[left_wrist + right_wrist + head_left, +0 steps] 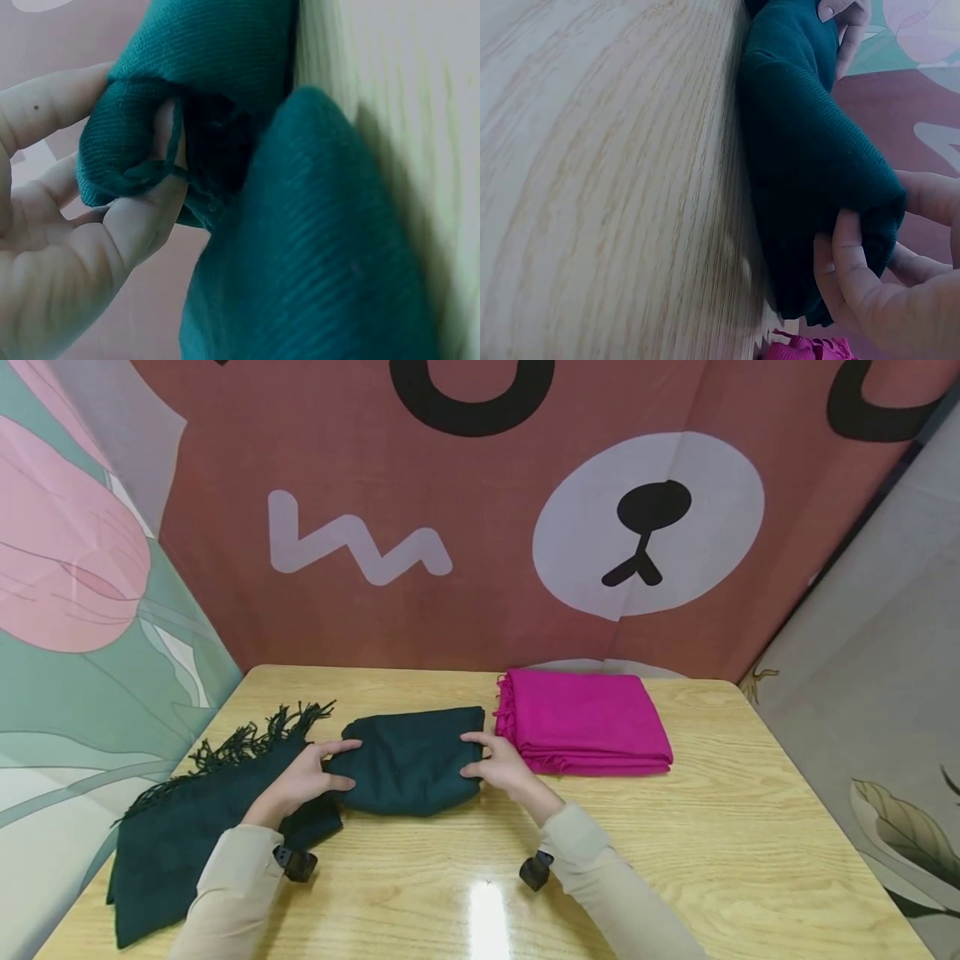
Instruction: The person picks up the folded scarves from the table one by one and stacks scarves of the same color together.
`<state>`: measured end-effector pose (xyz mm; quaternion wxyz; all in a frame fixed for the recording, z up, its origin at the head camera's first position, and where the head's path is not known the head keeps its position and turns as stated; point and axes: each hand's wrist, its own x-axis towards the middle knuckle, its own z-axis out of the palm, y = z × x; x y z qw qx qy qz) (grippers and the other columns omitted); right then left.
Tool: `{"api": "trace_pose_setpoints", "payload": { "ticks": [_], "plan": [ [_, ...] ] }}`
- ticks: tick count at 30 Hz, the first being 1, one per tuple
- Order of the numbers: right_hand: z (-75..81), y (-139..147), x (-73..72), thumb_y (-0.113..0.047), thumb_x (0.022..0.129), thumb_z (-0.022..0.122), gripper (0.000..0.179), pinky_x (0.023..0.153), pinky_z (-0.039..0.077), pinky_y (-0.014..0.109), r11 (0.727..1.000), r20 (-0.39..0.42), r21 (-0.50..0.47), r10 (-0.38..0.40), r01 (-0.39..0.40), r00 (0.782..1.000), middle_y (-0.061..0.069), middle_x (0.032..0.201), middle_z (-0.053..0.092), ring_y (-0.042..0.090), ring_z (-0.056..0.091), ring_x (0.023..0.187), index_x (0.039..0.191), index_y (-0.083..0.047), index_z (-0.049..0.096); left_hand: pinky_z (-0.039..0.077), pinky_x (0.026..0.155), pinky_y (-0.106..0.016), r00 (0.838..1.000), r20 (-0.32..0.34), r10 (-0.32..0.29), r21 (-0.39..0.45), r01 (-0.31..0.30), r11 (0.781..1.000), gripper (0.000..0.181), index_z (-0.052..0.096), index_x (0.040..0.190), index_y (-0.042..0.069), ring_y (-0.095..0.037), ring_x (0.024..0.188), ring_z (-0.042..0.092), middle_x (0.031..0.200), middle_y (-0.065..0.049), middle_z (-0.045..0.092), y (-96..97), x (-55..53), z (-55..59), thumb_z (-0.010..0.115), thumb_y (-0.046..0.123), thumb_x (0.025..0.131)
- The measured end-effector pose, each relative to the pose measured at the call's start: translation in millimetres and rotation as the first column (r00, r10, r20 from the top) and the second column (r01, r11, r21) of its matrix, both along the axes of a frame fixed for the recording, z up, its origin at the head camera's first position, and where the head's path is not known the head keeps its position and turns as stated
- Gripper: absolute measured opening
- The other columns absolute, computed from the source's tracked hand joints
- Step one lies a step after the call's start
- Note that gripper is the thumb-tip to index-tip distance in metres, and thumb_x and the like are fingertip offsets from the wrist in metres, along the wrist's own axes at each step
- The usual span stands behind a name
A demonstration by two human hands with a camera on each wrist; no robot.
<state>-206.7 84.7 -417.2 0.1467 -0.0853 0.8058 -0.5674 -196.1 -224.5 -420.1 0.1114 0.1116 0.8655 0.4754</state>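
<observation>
A dark green scarf, folded into a thick bundle, lies at the middle of the table between both hands. My left hand grips its left end; in the left wrist view the thumb reaches into the fold, where a few fringe strands show. At the opposite end, my right hand pinches the folded layers, and the right wrist view shows fingers curled at the edge of the bundle. Spread flat to the left is more dark green fringed cloth, partly behind the left forearm.
A bright pink folded scarf with fringe on its left side lies at the back right, close to my right hand. The light wooden table meets a printed cloth backdrop at its far edge. Printed cloths also hang at both sides.
</observation>
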Motion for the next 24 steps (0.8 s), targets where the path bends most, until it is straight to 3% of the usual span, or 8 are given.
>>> {"api": "trace_pose_setpoints", "payload": {
  "ticks": [9, 15, 24],
  "plan": [
    [-2.5, 1.8, 1.6, 0.002, 0.077, 0.065, 0.053, 0.052, 0.042, 0.032, 1.000, -0.001, 0.003, 0.009, -0.009, 1.000, 0.018, 0.141, 0.032, 0.013, 0.037, 0.048, 0.128, -0.007, 0.052, 0.021, 0.097, -0.062, 1.000, 0.003, -0.001, -0.006, 0.001, 1.000, 0.061, 0.045, 0.132, 0.000, -0.045, 0.130, 0.015, 0.140, -0.027, 0.027, 3.1, 5.7, 2.7, 0.068, 0.002, 0.076],
    [-0.2, 3.2, 4.4, 0.003, 0.078, 0.064, 0.053, 0.051, 0.041, 0.030, 1.000, 0.008, 0.000, 0.025, -0.025, 1.000, 0.016, 0.135, 0.038, 0.012, 0.037, 0.045, 0.128, -0.008, 0.052, 0.021, 0.096, -0.063, 1.000, -0.003, -0.007, -0.018, 0.007, 1.000, 0.061, 0.045, 0.132, 0.000, -0.045, 0.130, 0.015, 0.140, -0.027, 0.028, 5.1, 8.6, 4.1, 0.068, 0.002, 0.076],
    [-0.4, 7.9, 6.5, 0.004, 0.077, 0.064, 0.052, 0.055, 0.047, 0.035, 0.999, 0.014, 0.008, 0.033, -0.033, 0.999, 0.017, 0.137, 0.036, 0.017, 0.044, 0.049, 0.127, -0.007, 0.052, 0.022, 0.097, -0.062, 1.000, -0.005, -0.015, -0.018, 0.015, 1.000, 0.061, 0.045, 0.132, 0.001, -0.044, 0.130, 0.016, 0.140, -0.026, 0.031, 8.8, 13.9, 3.9, 0.069, 0.002, 0.076]
  ]
}}
